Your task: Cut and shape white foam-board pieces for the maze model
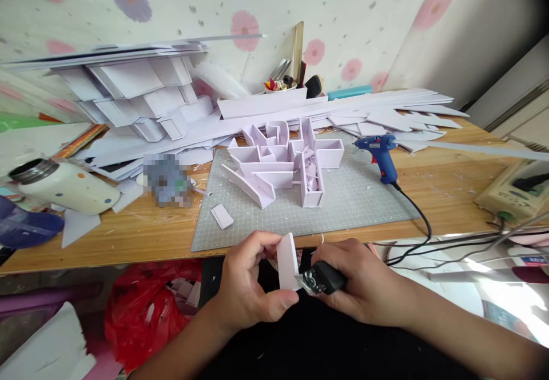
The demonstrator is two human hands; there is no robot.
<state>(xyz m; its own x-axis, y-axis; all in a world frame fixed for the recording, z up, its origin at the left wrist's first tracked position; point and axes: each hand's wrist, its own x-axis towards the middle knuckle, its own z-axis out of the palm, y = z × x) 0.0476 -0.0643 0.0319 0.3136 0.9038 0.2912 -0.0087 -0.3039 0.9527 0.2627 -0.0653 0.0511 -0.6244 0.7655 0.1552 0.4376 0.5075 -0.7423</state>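
My left hand [251, 283] pinches a small white foam-board piece [287, 261] upright in front of the table edge. My right hand [358, 280] grips a black utility knife [321, 280] whose tip touches the lower edge of that piece. Both hands are over my lap, just below the grey cutting mat [364, 197]. On the mat stands a white foam-board model of walls and rooms [283, 163]. A small loose foam rectangle [222, 216] lies on the mat's near left corner.
A blue glue gun [381, 154] rests on the mat's right side, its black cord running off the table edge. Piles of white foam board [141, 94] fill the back. A cream bottle [68, 186] lies at the left. A red plastic bag [141, 311] sits below the wooden table.
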